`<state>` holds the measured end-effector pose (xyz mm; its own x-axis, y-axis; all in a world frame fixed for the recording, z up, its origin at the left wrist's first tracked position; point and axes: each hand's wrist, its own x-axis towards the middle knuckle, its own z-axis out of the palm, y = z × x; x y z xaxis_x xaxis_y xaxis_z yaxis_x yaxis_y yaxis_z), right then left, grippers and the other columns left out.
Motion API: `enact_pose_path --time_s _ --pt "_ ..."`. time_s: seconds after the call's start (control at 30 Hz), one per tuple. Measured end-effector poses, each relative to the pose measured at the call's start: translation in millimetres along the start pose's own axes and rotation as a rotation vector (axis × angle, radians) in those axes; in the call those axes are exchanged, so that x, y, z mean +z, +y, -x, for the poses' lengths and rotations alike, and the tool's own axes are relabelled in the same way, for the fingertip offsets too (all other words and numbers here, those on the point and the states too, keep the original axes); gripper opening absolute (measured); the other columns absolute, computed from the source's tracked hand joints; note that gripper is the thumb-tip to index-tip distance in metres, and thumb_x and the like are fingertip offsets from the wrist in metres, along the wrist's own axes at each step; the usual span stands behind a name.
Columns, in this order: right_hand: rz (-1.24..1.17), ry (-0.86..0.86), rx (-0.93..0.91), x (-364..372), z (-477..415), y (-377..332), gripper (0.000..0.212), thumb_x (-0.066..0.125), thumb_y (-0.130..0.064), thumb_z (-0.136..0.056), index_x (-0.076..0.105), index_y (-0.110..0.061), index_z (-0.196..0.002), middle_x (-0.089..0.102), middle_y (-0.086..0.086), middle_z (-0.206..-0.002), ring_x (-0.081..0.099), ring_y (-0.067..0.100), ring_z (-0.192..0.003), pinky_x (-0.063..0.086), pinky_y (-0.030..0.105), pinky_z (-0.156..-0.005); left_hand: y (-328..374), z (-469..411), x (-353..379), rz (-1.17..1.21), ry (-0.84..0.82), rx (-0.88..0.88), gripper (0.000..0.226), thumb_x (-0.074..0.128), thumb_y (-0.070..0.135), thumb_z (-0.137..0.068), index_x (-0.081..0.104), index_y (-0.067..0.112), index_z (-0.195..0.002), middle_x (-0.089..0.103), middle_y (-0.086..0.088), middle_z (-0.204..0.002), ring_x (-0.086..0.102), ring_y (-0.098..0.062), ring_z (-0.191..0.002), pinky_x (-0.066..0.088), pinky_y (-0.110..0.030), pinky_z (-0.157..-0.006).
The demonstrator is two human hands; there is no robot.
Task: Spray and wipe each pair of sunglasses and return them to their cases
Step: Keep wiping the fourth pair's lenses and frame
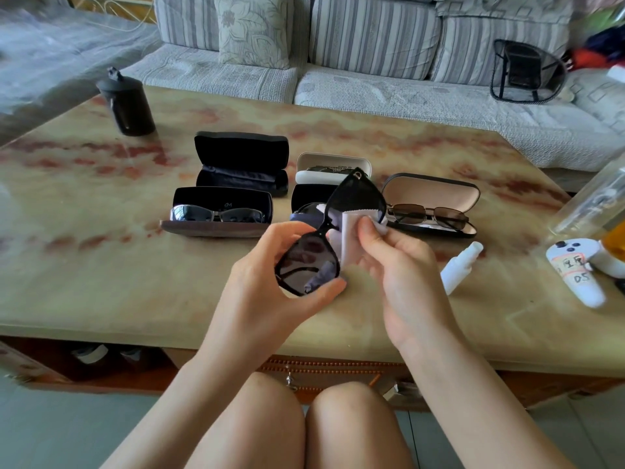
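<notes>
At the centre of the frame, a pair of black-framed sunglasses with dark lenses [308, 262] is held tilted above a mottled beige and red marble table [118, 282]. The lower lens is gripped at its rim by the curled thumb and fingers of the left hand [263, 282], while the other lens points up and to the right. A pale, pinked-edge cleaning cloth [351, 242] is pinched by the right hand [406, 265] against the frame, near the bridge. Just right of the hands, a white spray bottle [461, 265] lies on its side. Five open cases are set out behind the hands: an empty black hard case [241, 154] at upper left, a brown case holding grey-lensed glasses [220, 218] below it, a white case [333, 162], a dark case [306, 196] partly hidden by the held pair, and a tan-lined black case holding brown-lensed metal glasses [436, 198] at right. A black cylindrical canister [126, 103] stands at the far left, and a striped grey sofa [372, 35] fills the top of the frame.
</notes>
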<state>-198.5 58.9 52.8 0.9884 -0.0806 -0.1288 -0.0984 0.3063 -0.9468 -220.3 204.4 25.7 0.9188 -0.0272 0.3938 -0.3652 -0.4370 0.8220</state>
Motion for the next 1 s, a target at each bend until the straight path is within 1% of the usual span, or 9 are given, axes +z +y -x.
enact_pose_path --time_s 0.13,0.23,0.43,0.53,0.63,0.73,0.8,0.83,1.0 --pt "0.124 -0.057 -0.085 -2 2 -9 0.032 0.049 -0.017 -0.100 0.075 -0.016 -0.081 0.076 0.003 -0.084 0.073 0.013 -0.085 0.053 0.022 -0.080 14 -12 -9 0.328 -0.078 -0.171 0.018 0.064 0.045 -0.085 0.071 0.029 -0.091 0.074 0.009 -0.092 0.067 -0.001 -0.088 0.051 -0.015 -0.079" --pt "0.196 -0.081 -0.147 -1 4 -11 0.032 0.049 -0.019 -0.100 0.074 -0.019 -0.079 0.076 0.000 -0.082 0.072 0.013 -0.085 0.054 0.025 -0.085 13 -18 -13 0.394 -0.146 -0.213 0.037 0.051 0.036 -0.088 0.074 0.008 -0.095 0.074 -0.009 -0.091 0.069 -0.021 -0.089 0.052 -0.030 -0.085" --pt "0.174 -0.113 -0.201 1 3 -9 0.008 0.067 -0.012 -0.086 0.073 -0.008 -0.091 0.076 0.009 -0.093 0.072 0.019 -0.091 0.055 0.023 -0.079 9 -16 -7 0.480 -0.189 -0.190 0.032 0.049 0.029 -0.092 0.073 0.011 -0.104 0.076 -0.002 -0.097 0.070 -0.012 -0.095 0.053 -0.019 -0.081" --pt "0.176 -0.079 -0.209 1 -2 -12 0.014 0.075 -0.007 -0.078 0.074 -0.011 -0.091 0.076 0.004 -0.087 0.072 0.014 -0.085 0.053 0.018 -0.071 10 -14 -7 0.412 -0.154 -0.136 0.030 0.051 0.030 -0.090 0.074 0.018 -0.103 0.076 0.008 -0.096 0.069 -0.004 -0.096 0.049 -0.013 -0.080" --pt "0.201 -0.066 -0.222 3 -8 -18 0.010 0.077 -0.012 -0.077 0.075 -0.012 -0.087 0.076 0.002 -0.080 0.071 0.013 -0.077 0.057 0.028 -0.076 12 -14 -8 0.355 -0.135 -0.112 0.022 0.053 0.031 -0.087 0.073 0.027 -0.098 0.074 0.021 -0.092 0.067 0.005 -0.095 0.046 -0.007 -0.080" --pt "0.257 -0.019 -0.261 5 -15 -24 0.011 0.076 -0.021 -0.081 0.075 -0.010 -0.078 0.072 0.002 -0.071 0.065 0.011 -0.066 0.058 0.032 -0.067 16 -13 -7 0.308 -0.120 -0.100 0.016 0.054 0.032 -0.085 0.069 0.036 -0.089 0.069 0.033 -0.086 0.064 0.013 -0.092 0.042 -0.001 -0.078" --pt "0.291 -0.004 -0.268 6 -18 -25 0.020 0.072 -0.025 -0.085 0.076 -0.006 -0.078 0.074 0.014 -0.079 0.064 0.017 -0.072 0.055 0.052 -0.083 15 -13 -8 0.293 -0.114 -0.105 0.018 0.055 0.032 -0.086 0.072 0.032 -0.091 0.071 0.028 -0.092 0.065 0.009 -0.094 0.043 -0.003 -0.079" --pt "0.291 -0.005 -0.266 7 -20 -24 0.026 0.070 -0.027 -0.087 0.075 -0.003 -0.079 0.073 0.020 -0.083 0.065 0.021 -0.073 0.056 0.058 -0.074 14 -13 -8 0.301 -0.121 -0.107 0.019 0.055 0.029 -0.089 0.074 0.029 -0.091 0.073 0.023 -0.092 0.067 0.005 -0.094 0.044 -0.005 -0.080" --pt "0.408 -0.013 -0.336 2 -28 -19 0.045 0.058 -0.034 -0.095 0.069 0.006 -0.079 0.068 0.031 -0.079 0.068 0.044 -0.075 0.056 0.056 -0.070 10 -10 -8 0.327 -0.130 -0.128 0.026 0.053 0.020 -0.096 0.078 0.015 -0.092 0.076 0.011 -0.090 0.069 -0.002 -0.093 0.050 -0.016 -0.086"
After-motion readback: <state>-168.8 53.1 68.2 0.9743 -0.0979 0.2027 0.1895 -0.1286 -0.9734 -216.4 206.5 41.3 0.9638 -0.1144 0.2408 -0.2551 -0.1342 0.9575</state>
